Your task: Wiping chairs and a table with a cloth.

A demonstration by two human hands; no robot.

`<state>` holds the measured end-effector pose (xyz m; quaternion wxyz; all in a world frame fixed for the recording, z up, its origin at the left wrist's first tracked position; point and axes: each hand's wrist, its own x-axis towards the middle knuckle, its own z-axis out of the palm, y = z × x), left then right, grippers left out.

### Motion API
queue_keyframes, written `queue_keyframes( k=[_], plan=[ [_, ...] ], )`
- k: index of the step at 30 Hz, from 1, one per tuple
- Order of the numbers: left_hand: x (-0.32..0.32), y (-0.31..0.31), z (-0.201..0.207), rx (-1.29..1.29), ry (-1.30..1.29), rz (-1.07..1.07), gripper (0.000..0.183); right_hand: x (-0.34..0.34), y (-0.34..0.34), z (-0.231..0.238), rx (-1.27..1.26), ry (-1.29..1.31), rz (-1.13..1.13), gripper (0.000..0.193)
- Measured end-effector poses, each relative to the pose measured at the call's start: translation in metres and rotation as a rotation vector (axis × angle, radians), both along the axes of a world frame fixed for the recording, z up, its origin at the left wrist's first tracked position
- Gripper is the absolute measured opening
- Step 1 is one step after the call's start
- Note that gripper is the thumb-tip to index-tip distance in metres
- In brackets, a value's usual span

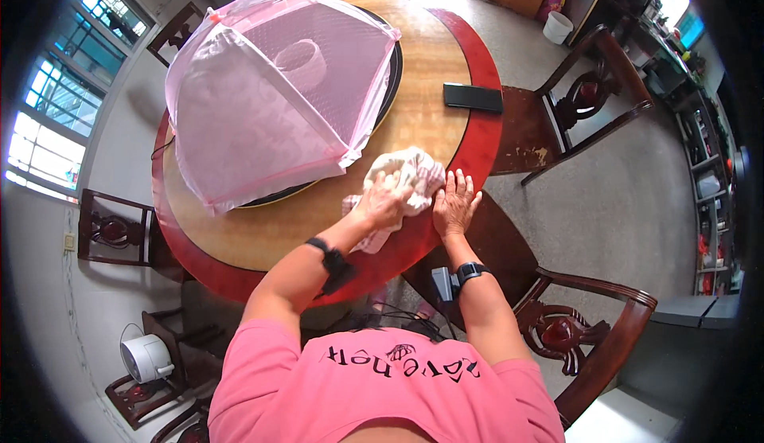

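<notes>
My left hand (383,204) presses down on a crumpled, pale checked cloth (415,174), its fingers curled into the folds. The cloth lies on the near right part of a round table (239,252), across the wood-coloured top and the red border. Just right of the cloth, my right hand (455,206) rests flat on the red border, fingers stretched out and holding nothing. A pink mesh food cover (270,109) stands beyond my left hand over a dark round turntable (391,85); a round container (301,62) shows through its mesh.
A black phone-like slab (473,98) lies on the table's right border. Wooden chairs stand close around, one (589,316) near my right arm and another (593,97) farther right. At lower left a white pail (146,359) sits on a chair. Shelves (708,196) line the right wall.
</notes>
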<state>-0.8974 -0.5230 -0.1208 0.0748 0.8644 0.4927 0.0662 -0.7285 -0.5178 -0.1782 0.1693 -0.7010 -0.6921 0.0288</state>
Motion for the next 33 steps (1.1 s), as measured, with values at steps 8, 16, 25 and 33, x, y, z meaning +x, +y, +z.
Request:
queue_keyframes(
  k=[8, 16, 25, 33],
  plan=[
    [-0.033, -0.126, 0.031, 0.011, -0.196, -0.195, 0.034, -0.006, 0.001, 0.005, -0.053, 0.023, 0.002, 0.051],
    [-0.024, -0.128, 0.012, 0.016, -0.200, -0.096, 0.036, 0.005, 0.000, 0.001, -0.109, 0.135, 0.071, 0.054],
    [0.039, -0.025, 0.000, 0.049, -0.162, 0.016, 0.025, 0.141, -0.054, 0.045, 0.275, 0.511, -0.118, 0.036],
    [0.083, 0.030, 0.020, -0.234, -0.005, 0.125, 0.040, 0.271, -0.169, 0.160, 0.440, 0.273, -0.635, 0.027]
  ],
)
